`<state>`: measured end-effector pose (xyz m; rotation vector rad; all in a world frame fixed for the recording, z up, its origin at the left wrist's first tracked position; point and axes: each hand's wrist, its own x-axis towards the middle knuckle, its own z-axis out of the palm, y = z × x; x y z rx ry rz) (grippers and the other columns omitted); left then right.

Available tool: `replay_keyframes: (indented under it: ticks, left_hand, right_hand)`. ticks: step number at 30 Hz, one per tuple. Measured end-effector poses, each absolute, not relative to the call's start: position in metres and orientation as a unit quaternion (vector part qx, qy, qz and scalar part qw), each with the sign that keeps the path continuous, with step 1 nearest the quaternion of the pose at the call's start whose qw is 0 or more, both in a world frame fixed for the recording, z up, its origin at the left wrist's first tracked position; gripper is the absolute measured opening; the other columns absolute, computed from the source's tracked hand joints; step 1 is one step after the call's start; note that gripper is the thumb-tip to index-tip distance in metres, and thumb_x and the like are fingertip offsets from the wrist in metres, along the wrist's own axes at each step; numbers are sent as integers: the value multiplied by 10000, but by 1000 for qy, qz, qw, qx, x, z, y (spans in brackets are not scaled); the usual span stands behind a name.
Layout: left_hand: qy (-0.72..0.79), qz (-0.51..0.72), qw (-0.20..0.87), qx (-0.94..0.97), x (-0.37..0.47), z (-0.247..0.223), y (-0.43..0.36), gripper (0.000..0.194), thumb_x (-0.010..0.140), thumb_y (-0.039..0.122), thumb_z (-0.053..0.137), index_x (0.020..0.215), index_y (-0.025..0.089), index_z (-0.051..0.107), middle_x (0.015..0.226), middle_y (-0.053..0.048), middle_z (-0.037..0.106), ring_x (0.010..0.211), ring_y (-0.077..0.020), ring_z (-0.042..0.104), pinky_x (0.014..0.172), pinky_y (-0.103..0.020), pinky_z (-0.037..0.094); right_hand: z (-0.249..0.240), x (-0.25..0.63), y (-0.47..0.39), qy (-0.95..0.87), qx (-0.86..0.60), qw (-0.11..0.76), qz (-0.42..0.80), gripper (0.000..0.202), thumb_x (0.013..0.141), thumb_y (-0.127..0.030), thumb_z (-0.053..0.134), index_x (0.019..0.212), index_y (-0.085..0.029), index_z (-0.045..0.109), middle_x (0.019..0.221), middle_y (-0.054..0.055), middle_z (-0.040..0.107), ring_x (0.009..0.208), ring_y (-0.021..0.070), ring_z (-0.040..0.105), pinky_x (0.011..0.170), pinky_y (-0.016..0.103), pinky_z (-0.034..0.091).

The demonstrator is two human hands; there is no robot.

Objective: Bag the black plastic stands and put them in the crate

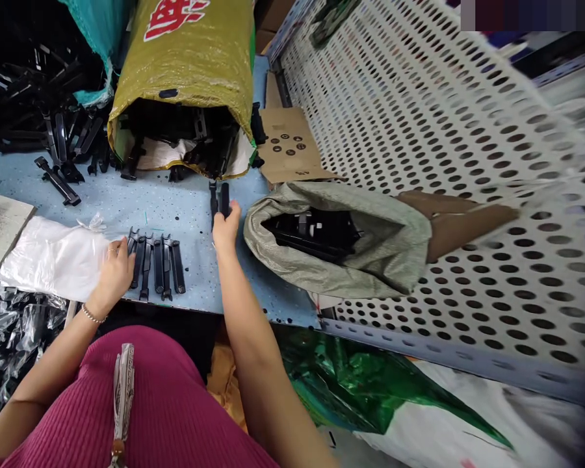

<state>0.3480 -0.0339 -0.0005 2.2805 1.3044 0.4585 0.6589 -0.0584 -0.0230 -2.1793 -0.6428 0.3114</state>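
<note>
Several long black plastic parts (158, 263) lie side by side in a row near the table's front edge. My left hand (116, 272), a bracelet at its wrist, is at the row's left end with its fingers closed on the outermost part. Further right, my right hand (227, 229) grips a pair of similar black plastic parts (224, 195), which stick out beyond the thumb and fingers. Just past them opens a yellow woven sack (185, 65) with many black parts inside.
A grey-green sack (400, 273) holding black parts lies right of my right hand, by a white perforated panel (468, 162). More black parts (53, 130) are heaped at the back left. White plastic bags (53, 257) lie left of my left hand; cardboard (292, 146) stands behind.
</note>
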Motion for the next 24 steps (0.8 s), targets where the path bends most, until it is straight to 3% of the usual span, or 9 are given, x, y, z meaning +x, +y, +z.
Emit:
replay_keyframes:
  ticks: [3, 5, 8, 11, 14, 18, 21, 24]
  left_hand:
    - [448, 239, 301, 807, 362, 12, -42, 511, 979, 364, 538, 1439, 141, 537, 1520, -232, 481, 1448, -387, 404, 1202, -618, 316]
    - [402, 281, 453, 745, 374, 25, -42, 581, 962, 420, 589, 1488, 203, 476, 1527, -180, 485, 1436, -334, 436, 1193, -550, 360]
    - [362, 316, 685, 548, 391, 43, -37, 576, 916, 506, 655, 1389, 200, 533, 1252, -119, 654, 1128, -233, 648, 980, -378, 532]
    - [347, 289, 797, 402, 396, 57, -36, 443, 870, 537, 700, 1070, 146, 648, 819, -31, 647, 679, -128, 614, 645, -248, 520]
    - [285, 220, 864, 353, 392, 69, -44, 432, 816, 528, 755, 983, 145, 641, 709, 4, 599, 528, -96, 530, 501, -224, 453]
    - [279, 166, 894, 308, 388, 75, -54, 434, 784, 526, 784, 911, 146, 617, 748, -14, 630, 492, -87, 517, 455, -221, 432]
    - [299, 157, 894, 295, 385, 70, -50, 442, 806, 562, 747, 847, 139, 627, 617, -5, 582, 474, -101, 512, 454, -222, 426]
    - [323, 178, 887, 277, 380, 66, -40, 429, 814, 556, 718, 879, 136, 660, 603, -7, 593, 477, -115, 531, 479, -241, 455]
  right_hand:
    - [-16, 614, -82, -324, -818, 468, 85, 589, 926, -214, 452, 1510, -151, 396, 1478, 198, 532, 1383, 312, 523, 1173, 548, 409]
    - [-3, 574, -102, -434, -763, 479, 23, 559, 961, -244, 470, 1515, -219, 401, 1499, 170, 524, 1401, 317, 500, 1172, 566, 404]
    - [24, 527, -129, -617, -626, 476, 24, 555, 997, -280, 517, 1533, -272, 375, 1487, 152, 552, 1346, 321, 547, 1096, 549, 476]
    - [48, 519, -136, -660, -562, 493, 68, 387, 1045, -355, 468, 1423, -272, 479, 1275, 123, 675, 1146, 287, 645, 945, 482, 555]
    - [58, 540, -121, -615, -623, 482, 6, 315, 1072, -438, 391, 1228, -238, 577, 1078, 114, 689, 998, 272, 631, 852, 447, 540]
    - [60, 563, -90, -663, -646, 369, -80, 407, 1077, -506, 355, 940, -223, 613, 869, 92, 656, 822, 250, 564, 756, 392, 459]
    - [65, 557, -82, -665, -676, 315, -44, 451, 1099, -478, 322, 838, -223, 587, 769, 63, 636, 736, 218, 540, 677, 345, 384]
    - [71, 535, -96, -677, -665, 316, 15, 453, 1107, -451, 334, 794, -220, 566, 721, 35, 618, 693, 186, 535, 674, 325, 358]
